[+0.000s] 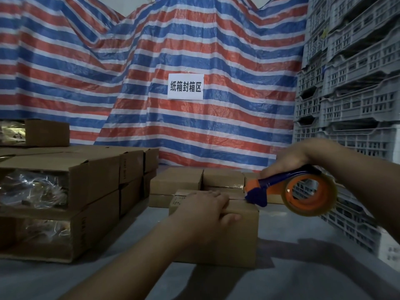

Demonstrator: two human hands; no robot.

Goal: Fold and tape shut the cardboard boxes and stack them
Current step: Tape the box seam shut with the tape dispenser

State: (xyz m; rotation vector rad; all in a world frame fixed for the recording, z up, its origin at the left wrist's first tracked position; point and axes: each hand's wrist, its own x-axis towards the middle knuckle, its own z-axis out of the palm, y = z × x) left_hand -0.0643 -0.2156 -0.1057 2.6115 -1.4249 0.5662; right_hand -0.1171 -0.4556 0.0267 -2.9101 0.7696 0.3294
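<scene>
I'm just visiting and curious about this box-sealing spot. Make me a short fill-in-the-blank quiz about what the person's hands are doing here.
1. The right hand grips a tape ____.
2. The left hand presses on top of a cardboard ____.
3. The roll of tape has an ____ core.
4. The white sign hangs on a striped ____.

Missing words: dispenser; box; orange; tarp

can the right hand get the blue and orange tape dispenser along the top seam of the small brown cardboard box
Probably yes: the right hand holds the blue and orange tape dispenser at the small brown cardboard box's right edge, though the left hand covers the seam's left part.
</scene>
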